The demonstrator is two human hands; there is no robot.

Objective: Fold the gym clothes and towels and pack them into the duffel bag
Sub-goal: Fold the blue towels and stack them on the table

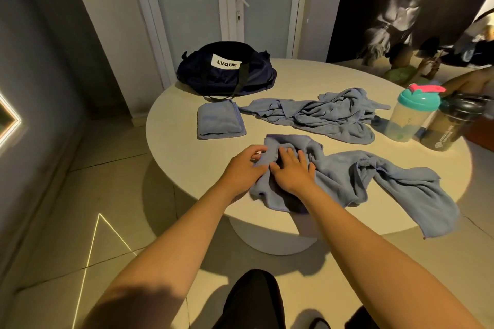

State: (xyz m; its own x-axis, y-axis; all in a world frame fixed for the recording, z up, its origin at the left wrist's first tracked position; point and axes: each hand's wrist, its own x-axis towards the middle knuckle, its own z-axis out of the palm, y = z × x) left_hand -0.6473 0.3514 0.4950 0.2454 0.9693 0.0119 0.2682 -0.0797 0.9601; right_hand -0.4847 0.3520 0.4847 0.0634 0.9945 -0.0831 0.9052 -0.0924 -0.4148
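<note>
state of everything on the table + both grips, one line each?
duffel bag: standing, looks closed
folded towel: folded, flat beside the bag
far towel: crumpled, unfolded
near towel: unfolded, one end hanging off the table edge
teal-lid shaker: standing, lid on
dark shaker: standing, lid on
left-hand grip: holds near towel's edge
right-hand grip: flat, pressing near towel

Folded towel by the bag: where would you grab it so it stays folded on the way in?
Probably by its left and right edges, pinching every layer and coming in from the near side. The folded towel lies flat, with loose hemmed edges showing along its right and near sides. The bag sits just behind it, blocking that approach.
</note>
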